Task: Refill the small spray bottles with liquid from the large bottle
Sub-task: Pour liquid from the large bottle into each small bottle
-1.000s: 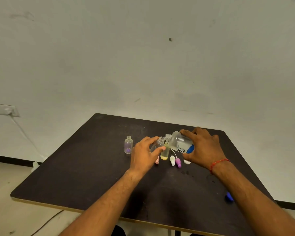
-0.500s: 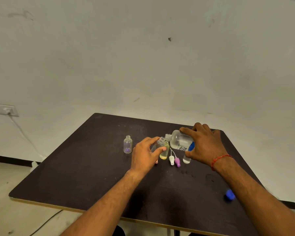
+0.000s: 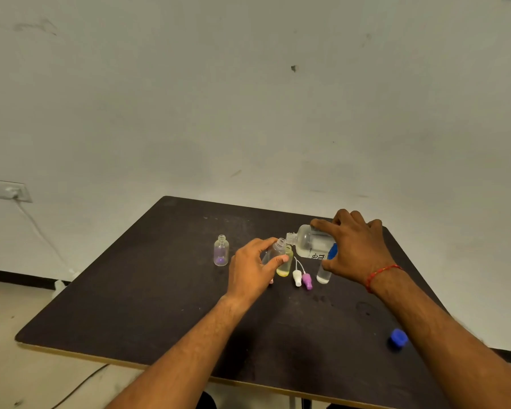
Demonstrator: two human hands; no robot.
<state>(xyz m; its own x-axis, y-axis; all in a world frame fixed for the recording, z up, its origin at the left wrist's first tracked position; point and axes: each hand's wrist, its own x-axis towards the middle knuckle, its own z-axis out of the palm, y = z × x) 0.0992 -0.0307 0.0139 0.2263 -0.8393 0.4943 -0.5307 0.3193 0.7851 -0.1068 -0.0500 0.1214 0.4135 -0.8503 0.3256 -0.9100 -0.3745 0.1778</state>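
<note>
My right hand [image 3: 355, 248] grips the large clear bottle [image 3: 310, 242], tipped on its side with its open neck pointing left. My left hand [image 3: 252, 268] holds a small clear spray bottle [image 3: 275, 251], tilted so its mouth meets the large bottle's neck. Right behind it stands a yellow small bottle [image 3: 285, 265]. A purple-tinted small bottle [image 3: 221, 251] stands uncapped to the left. Another clear small bottle [image 3: 323, 275] stands under my right hand. A white spray head [image 3: 297, 277] and a purple spray head [image 3: 307, 280] lie on the dark table [image 3: 148, 293].
A blue cap [image 3: 398, 338] lies near the table's right edge beside my right forearm. A pink spray head [image 3: 271, 280] peeks out under my left hand. A wall socket [image 3: 8, 190] with a cable sits at far left. The wall is close behind the table.
My right hand has lifted the large bottle's base a little and shifted right, uncovering the clear small bottle beneath it. My left hand keeps holding its small bottle at the neck.
</note>
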